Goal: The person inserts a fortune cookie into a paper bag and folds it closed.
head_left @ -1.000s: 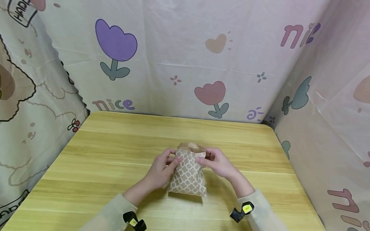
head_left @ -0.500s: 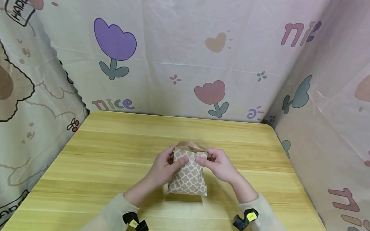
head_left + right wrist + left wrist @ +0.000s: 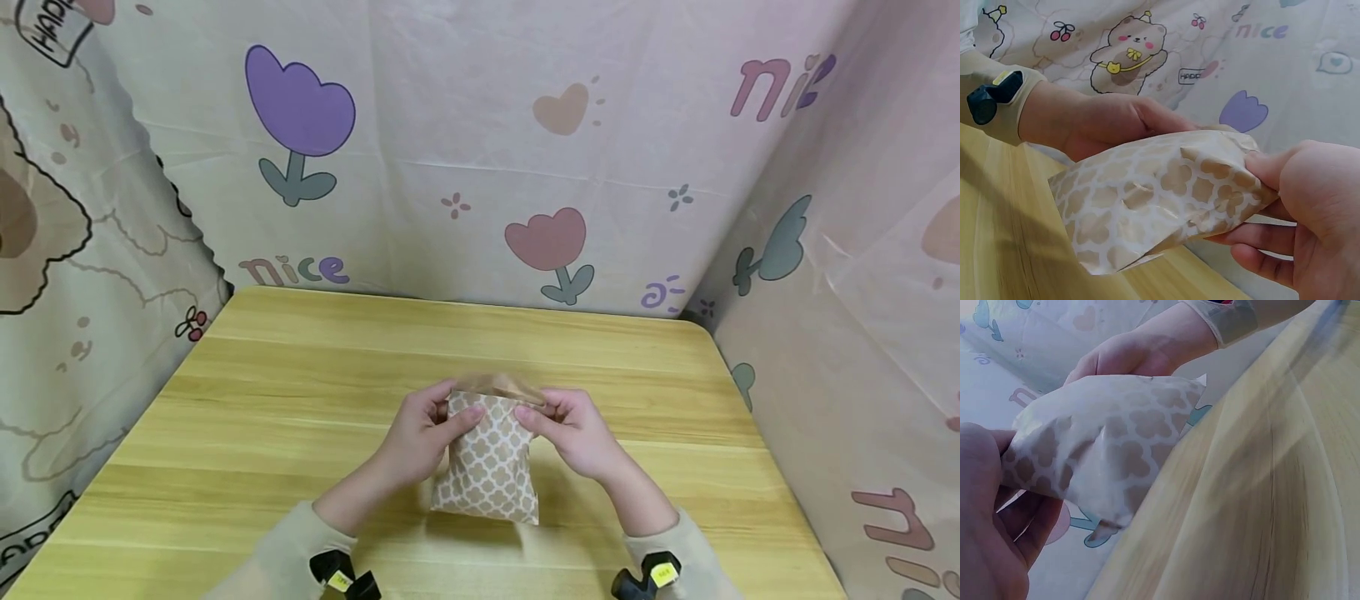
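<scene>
Both hands hold a small brown paper bag [image 3: 491,467] with a white lattice pattern, its plain brown upper edge [image 3: 498,384] pointing away from the person. My left hand [image 3: 418,433] pinches the bag's left side near the top, thumb on the front and fingers behind. On the opposite side my right hand [image 3: 577,433] pinches the top right corner the same way. The bag [image 3: 1110,437] looks puffed out and creased in the left wrist view. In the right wrist view the bag's [image 3: 1160,194] lower end hangs over the table. What the bag contains is hidden.
A light wood-grain table [image 3: 315,358] lies under the hands. Behind it hangs a pale printed cloth [image 3: 435,108] with flowers and lettering, and more cloth stands at the left and right sides. Each sleeve carries a small black wrist camera [image 3: 647,575].
The right hand has shifted slightly right and toward the person, and the bag's bottom edge has come a little nearer. The brown upper edge has folded lower. Both hands keep their grip.
</scene>
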Available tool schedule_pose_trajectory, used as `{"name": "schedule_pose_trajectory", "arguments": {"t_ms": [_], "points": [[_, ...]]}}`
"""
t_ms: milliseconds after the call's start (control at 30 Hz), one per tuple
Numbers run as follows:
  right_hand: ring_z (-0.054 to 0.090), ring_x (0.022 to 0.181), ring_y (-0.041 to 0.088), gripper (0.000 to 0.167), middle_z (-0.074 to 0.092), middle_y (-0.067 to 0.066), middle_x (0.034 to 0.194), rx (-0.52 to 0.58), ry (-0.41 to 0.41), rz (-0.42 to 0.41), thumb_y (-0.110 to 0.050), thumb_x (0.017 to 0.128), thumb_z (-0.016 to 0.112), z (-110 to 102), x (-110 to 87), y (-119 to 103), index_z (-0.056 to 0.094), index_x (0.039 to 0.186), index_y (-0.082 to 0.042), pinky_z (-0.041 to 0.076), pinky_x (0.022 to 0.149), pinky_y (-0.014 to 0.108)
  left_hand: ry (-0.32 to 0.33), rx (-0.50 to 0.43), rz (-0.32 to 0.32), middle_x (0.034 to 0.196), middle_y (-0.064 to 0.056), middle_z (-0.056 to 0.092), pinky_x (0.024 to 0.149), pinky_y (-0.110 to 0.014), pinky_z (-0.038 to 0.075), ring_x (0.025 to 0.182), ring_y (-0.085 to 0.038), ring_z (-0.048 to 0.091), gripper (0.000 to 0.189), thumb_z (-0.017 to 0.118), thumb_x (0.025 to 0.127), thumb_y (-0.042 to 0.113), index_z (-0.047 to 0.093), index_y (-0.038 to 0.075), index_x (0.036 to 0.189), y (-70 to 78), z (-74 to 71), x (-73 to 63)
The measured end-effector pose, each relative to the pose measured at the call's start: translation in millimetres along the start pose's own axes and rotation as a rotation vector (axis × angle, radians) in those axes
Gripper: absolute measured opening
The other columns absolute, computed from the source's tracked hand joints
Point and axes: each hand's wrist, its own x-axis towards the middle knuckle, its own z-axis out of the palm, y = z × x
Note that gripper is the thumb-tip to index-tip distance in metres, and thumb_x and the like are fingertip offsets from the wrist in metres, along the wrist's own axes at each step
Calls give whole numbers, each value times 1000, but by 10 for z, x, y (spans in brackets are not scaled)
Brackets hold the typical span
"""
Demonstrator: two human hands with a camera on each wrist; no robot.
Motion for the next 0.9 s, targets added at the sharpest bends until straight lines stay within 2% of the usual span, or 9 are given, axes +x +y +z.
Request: {"name": "schedule_pose_trajectory", "arguments": {"t_ms": [133,267,400,500,567,700,767,900], "points": [[75,84,19,18,78,16,92,-16,-2,6,2,107,58,-1,-15,-8,73,115,9,64,76,35,0,-21,-23,82,-7,76,65,-30,62,72,-19,72,20,69,104,9,74,0,121,15,-29,-1],[74,84,18,19,77,17,91,-20,-7,3,2,107,56,-2,-24,-27,73,113,9,64,76,35,0,-52,-66,85,-11,77,66,-30,63,73,-17,72,16,70,102,8,76,-4,111,30,-66,4],[71,78,17,17,76,13,84,-76,47,18,3,105,59,-4,-42,-70,76,107,8,62,71,31,22,-56,-64,90,-13,77,65,-31,64,72,-16,70,12,72,99,2,77,-5,107,43,-88,11],[67,70,14,16,73,9,76,-122,105,40,1,104,62,12,-47,-106,77,105,5,60,67,28,27,-46,-45,92,-13,77,65,-31,64,73,-17,70,15,73,98,1,75,-5,112,50,-74,29],[67,69,14,16,74,9,76,-126,122,38,0,104,62,31,-44,-117,77,108,5,60,66,29,11,-31,-49,94,-11,76,66,-32,64,75,-19,71,20,74,99,6,74,-3,118,54,-47,42],[69,72,14,17,76,11,82,-102,116,25,1,105,61,64,-39,-127,75,112,6,59,66,28,-14,-19,-84,96,-7,77,67,-38,65,79,-26,73,29,77,100,18,73,4,124,78,8,54],[66,70,11,18,75,9,81,-102,110,24,0,105,60,75,-41,-136,75,113,6,55,62,25,-2,-9,-99,94,-6,77,65,-40,65,77,-28,74,27,78,99,22,75,6,121,95,24,52],[67,72,12,19,75,8,83,-80,103,36,-2,107,60,95,-43,-158,75,115,5,57,64,27,22,15,-92,92,-5,77,63,-40,65,75,-28,74,25,80,97,22,78,8,118,114,32,51]]}}
